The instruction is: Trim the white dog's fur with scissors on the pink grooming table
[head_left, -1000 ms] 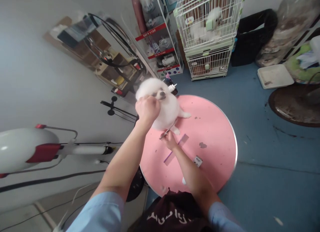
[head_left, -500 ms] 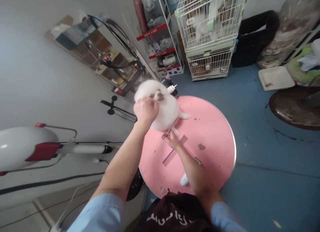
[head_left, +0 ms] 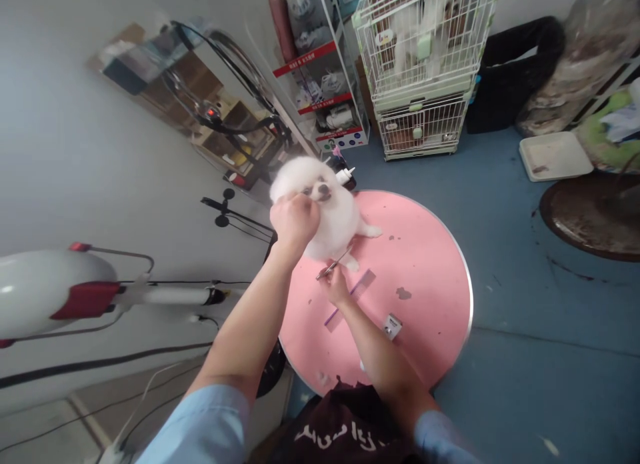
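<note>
- Left hand [head_left: 295, 219] is curled closed on the side of the white dog's face, just beside the muzzle; its fingertips are hidden.
- White dog [head_left: 336, 224] sits at the far left part of the round pink table [head_left: 430, 271], beyond both hands, its body just right of the left hand and its front paws on the tabletop.
- Right hand [head_left: 336, 287] is closed around the handles of the scissors [head_left: 328, 271], below the dog's chest; the blades point up and right, near a front paw.
- Left arm reaches up and right, nearly straight, the hand farther out than the right one.
- Right arm comes in from the lower right, its forearm low over the table.
- Purple comb [head_left: 364, 283] lies beneath the right wrist, partly covered.
- Small box [head_left: 393, 326] rests just right of the right forearm.
</note>
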Action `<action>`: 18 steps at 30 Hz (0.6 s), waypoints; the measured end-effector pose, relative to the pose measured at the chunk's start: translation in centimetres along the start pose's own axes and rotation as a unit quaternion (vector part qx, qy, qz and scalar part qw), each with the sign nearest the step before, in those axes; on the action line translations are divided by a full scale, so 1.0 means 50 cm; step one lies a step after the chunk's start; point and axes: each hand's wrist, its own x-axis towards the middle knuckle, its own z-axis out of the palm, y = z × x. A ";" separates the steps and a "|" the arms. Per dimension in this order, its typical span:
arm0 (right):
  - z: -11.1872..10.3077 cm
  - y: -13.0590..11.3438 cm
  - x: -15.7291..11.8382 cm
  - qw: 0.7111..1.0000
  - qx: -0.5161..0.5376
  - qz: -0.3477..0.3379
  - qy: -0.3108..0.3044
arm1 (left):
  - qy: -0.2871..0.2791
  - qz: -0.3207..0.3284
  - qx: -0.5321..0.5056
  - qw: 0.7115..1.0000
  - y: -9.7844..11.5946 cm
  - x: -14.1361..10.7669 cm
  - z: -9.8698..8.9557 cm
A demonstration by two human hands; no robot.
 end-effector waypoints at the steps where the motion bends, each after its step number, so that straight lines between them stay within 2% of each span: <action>1: 0.004 -0.005 0.001 1.000 -0.008 -0.002 0.011 | 0.000 0.000 -0.001 1.000 0.000 0.000 0.000; 4: 0.006 -0.021 0.007 0.999 -0.040 0.002 0.033 | 0.000 0.001 -0.002 1.000 -0.001 0.001 0.000; 9: -0.021 -0.023 0.020 1.000 -0.021 -0.013 0.005 | 0.006 -0.001 -0.007 1.000 -0.001 -0.004 -0.003; 14: -0.058 -0.022 0.027 0.999 -0.046 0.002 -0.013 | 0.016 -0.042 -0.005 0.999 0.006 -0.020 -0.006; 18: -0.091 -0.038 0.030 0.998 -0.056 -0.023 -0.032 | 0.016 -0.090 0.003 0.996 0.013 -0.033 -0.006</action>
